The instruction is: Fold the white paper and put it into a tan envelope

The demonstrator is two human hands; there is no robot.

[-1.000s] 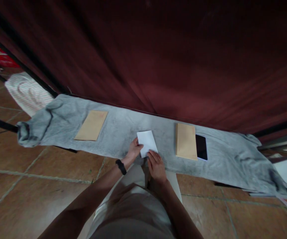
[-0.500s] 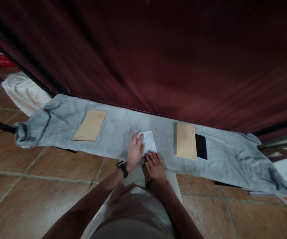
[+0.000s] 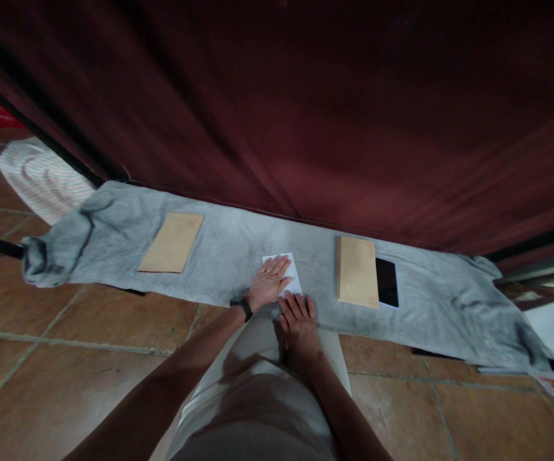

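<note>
Left hand (image 3: pixel 268 283) lies flat, fingers spread, on the folded white paper (image 3: pixel 292 274) at the grey cloth's (image 3: pixel 228 256) near edge, right hand's (image 3: pixel 300 320) fingertips touching its near edge.

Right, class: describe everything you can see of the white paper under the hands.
The white paper looks like a small, plain sheet, lying flat on the grey cloth. The left hand lies spread over most of it; the right hand meets its near edge. Only its far edge and right side show.
</note>
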